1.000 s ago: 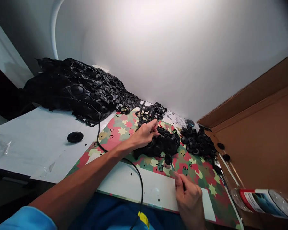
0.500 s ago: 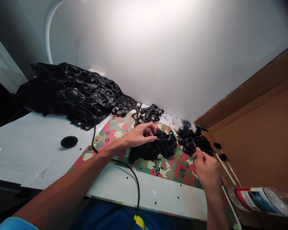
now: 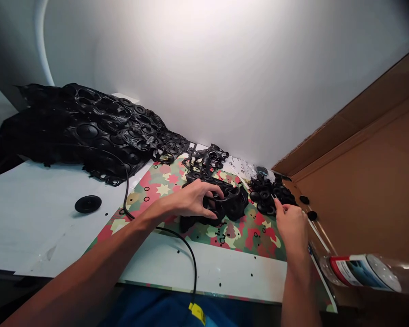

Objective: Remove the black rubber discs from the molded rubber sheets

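Rubber sheet: the crumpled black sheet (image 3: pixel 236 204) lies on the mat right under the left hand, and looks only partly stripped of its round parts.
Left hand: the hand (image 3: pixel 194 200) arches over the sheet, thumb and fingers spread with a gap between – whether any fingertip presses the rubber, I cannot tell.
Right hand: the hand (image 3: pixel 291 222) pinches a thin tool (image 3: pixel 273 197), its tip at the loose pile.
Loose pile: black discs (image 3: pixel 259 196) heaped just beyond the right fingers; these seem to be the finished share.
Scraps: torn black webbing (image 3: pixel 209 156) beyond the left hand, apparently already picked through.
Big heap: sheets (image 3: pixel 88 131) well to the left of the left hand, full of discs – by the look of it, most of the work remains.
Lone disc: one larger disc (image 3: pixel 88 204), left of the left hand.
Mat: patterned, below both hands (image 3: pixel 163 188), dotted with small rings (image 3: pixel 222 240).
Bottle: clear, labelled (image 3: pixel 357 271), to the right of the right hand.
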Action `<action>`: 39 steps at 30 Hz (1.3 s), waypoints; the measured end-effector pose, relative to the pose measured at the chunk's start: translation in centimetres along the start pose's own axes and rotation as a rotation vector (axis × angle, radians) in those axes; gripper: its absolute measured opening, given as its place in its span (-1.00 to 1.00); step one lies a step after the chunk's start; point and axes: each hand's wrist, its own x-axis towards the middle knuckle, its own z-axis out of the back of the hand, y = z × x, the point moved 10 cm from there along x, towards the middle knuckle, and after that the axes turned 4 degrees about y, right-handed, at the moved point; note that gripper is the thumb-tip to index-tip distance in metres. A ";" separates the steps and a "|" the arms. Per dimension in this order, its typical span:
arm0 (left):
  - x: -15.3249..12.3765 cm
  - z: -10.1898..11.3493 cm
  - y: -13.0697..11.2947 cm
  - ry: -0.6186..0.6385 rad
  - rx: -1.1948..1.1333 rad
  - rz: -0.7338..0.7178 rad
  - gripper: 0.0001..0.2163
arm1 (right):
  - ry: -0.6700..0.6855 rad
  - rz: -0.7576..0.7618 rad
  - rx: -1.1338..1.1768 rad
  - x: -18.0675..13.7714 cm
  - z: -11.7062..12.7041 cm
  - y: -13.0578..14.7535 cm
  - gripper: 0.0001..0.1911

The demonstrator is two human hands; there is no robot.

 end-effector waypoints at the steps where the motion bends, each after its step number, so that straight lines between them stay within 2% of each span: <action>1: 0.0 0.1 0.2 0.000 -0.032 0.010 -0.54 | -0.023 -0.002 0.014 -0.1 0.3 -0.3 -0.45; 4: 0.0 0.4 0.8 -0.012 -0.068 0.053 -0.56 | -0.026 0.012 0.143 -1.1 0.6 -0.4 -0.43; 6: 0.1 0.5 1.1 -0.003 -0.078 0.076 -0.56 | 0.060 0.038 0.315 -2.6 -0.3 0.7 -0.38; 9: 0.1 0.5 1.5 0.012 -0.124 0.085 -0.54 | 0.278 0.178 0.590 -6.3 -2.3 4.9 -0.29; 11: 0.0 0.6 1.4 0.006 -0.176 0.062 -0.55 | 0.460 0.302 0.707 -9.3 -4.0 8.3 -0.31; 12: 0.0 0.6 1.4 0.000 -0.203 0.050 -0.55 | 0.502 0.335 0.732 -10.5 -4.6 9.5 -0.32; 15: -0.1 0.8 1.4 -0.021 -0.240 0.043 -0.56 | 0.494 0.344 0.751 -12.1 -5.8 10.8 -0.33; 19: -0.1 1.1 1.2 -0.050 -0.221 0.033 -0.62 | 0.496 0.333 0.769 -12.0 -6.6 10.8 -0.33; 28: -0.1 1.0 1.1 -0.036 -0.253 0.023 -0.63 | 0.499 0.278 0.827 -12.2 -7.1 10.7 -0.32; 33: -0.2 1.1 1.3 -0.025 -0.243 0.025 -0.59 | 0.429 0.245 0.886 -11.8 -6.8 10.1 -0.32; 39: -0.3 1.3 1.1 0.010 -0.210 -0.006 -0.59 | 0.453 0.219 0.816 -11.5 -7.2 9.9 -0.29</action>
